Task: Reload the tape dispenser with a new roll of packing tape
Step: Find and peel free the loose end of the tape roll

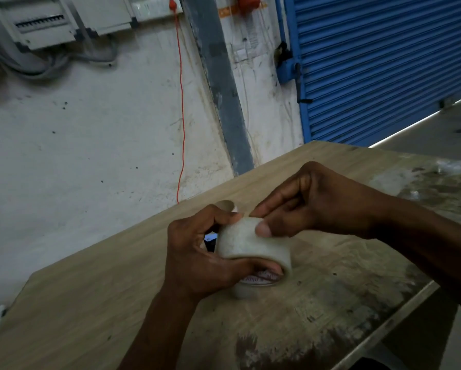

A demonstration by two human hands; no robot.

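- Nearest us: worn wood-grain surface (95, 303), scuffed and dark-stained toward its right side.
- Our left hand (197, 252) grips the clear, wide roll of packing tape (250, 245): thumb hooked into the core, fingers curled over the far side. Roll is held just above the surface, not resting on it as far as we can tell.
- Our right hand (314, 201) pinches at the top of the roll's outer wrap, thumb pad pressing the tape face, forefinger at the edge. We read this as hunting for or lifting the free end.
- Handling, our judgement: roll is light, rigid through its cardboard core, outer face smooth and slippery. Best hold is through the core or across the flat sides, not on the wrap. The free end will be thin, sticky and prone to splitting or re-sticking; peel it evenly across the width.
- Just behind the left hand: a small pale cardboard ring (228, 205), likely a spent core. A dark object shows between fingers and roll; cannot identify it.
- Dispenser itself not clearly visible.
- Far: stained white wall, thin red cord (181, 108) hanging down, blue roller shutter (384, 62) at right.
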